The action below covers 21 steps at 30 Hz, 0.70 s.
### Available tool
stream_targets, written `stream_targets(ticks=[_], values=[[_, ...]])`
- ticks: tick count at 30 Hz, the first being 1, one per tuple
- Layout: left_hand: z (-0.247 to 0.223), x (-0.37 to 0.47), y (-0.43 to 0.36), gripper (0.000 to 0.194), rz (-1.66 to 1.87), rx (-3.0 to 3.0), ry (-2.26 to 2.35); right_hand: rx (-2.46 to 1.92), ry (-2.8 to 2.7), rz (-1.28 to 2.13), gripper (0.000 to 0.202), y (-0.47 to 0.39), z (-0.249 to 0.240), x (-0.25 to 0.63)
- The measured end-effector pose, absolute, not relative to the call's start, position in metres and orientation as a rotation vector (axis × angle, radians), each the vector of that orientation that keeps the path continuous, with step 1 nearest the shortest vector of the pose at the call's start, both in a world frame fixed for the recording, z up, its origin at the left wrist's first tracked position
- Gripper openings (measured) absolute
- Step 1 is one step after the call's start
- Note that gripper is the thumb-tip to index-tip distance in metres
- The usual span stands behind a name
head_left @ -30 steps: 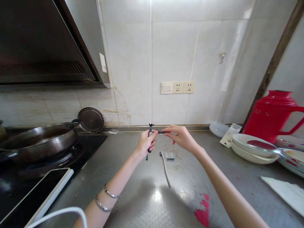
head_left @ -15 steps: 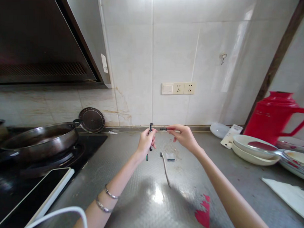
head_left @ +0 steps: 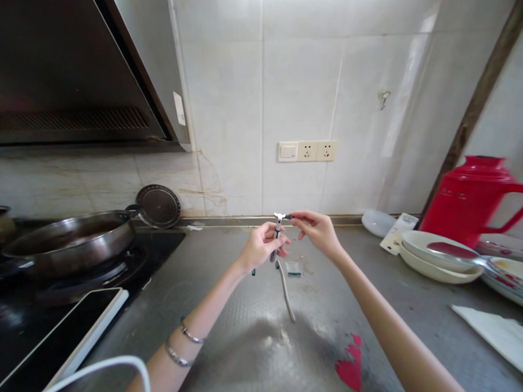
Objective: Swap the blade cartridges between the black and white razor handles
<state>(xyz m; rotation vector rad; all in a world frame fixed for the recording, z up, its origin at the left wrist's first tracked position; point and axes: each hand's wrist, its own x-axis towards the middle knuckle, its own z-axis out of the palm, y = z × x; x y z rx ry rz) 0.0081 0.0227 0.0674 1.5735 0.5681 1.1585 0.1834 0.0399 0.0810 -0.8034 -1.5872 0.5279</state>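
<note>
My left hand point(head_left: 265, 245) is closed around a slim silver-and-black handle point(head_left: 277, 241) held upright, its pale top spread like a T. At that top, my right hand point(head_left: 317, 231) pinches a small dark bar-shaped piece point(head_left: 288, 217) between thumb and fingertips. The piece meets or nearly meets the handle's top; I cannot tell if they are joined. Below the hands, a thin pale curved stick point(head_left: 285, 295) with a dark end lies on the counter. Beside it is a small clear packet point(head_left: 294, 269) with a dark strip. A tiny green-and-black piece point(head_left: 253, 272) shows partly under my left wrist.
On the left stand a pan point(head_left: 70, 240) on the stove and a white-edged slab point(head_left: 65, 346) with a white cable point(head_left: 100, 364). To the right are stacked bowls point(head_left: 438, 270), a red thermos jug point(head_left: 470, 200) and white paper point(head_left: 498, 336). A red scrap point(head_left: 351, 367) lies in front.
My left hand has moved right and turned the handle, so its pale side now faces me. The handle's top has come up to the dark piece in my right hand, which has risen slightly.
</note>
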Motion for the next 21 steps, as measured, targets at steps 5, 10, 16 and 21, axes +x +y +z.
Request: stream_targets(ticks=[5, 10, 16, 21], values=[[0.061, 0.010, 0.024, 0.030, 1.047, 1.580, 0.583, -0.783, -1.555, 0.577, 0.026, 0.037, 0.085, 0.182], [0.054, 0.011, 0.027, 0.034, 1.043, 1.587, 0.590, -0.768, -1.587, 0.573, 0.027, 0.034, 0.088, 0.180], [0.051, 0.013, 0.028, 0.036, 1.056, 1.590, 0.558, -0.764, -1.625, 0.550, 0.025, 0.031, 0.089, 0.178], [0.053, 0.013, 0.027, 0.038, 1.061, 1.585, 0.548, -0.760, -1.667, 0.554, 0.026, 0.032, 0.087, 0.178]])
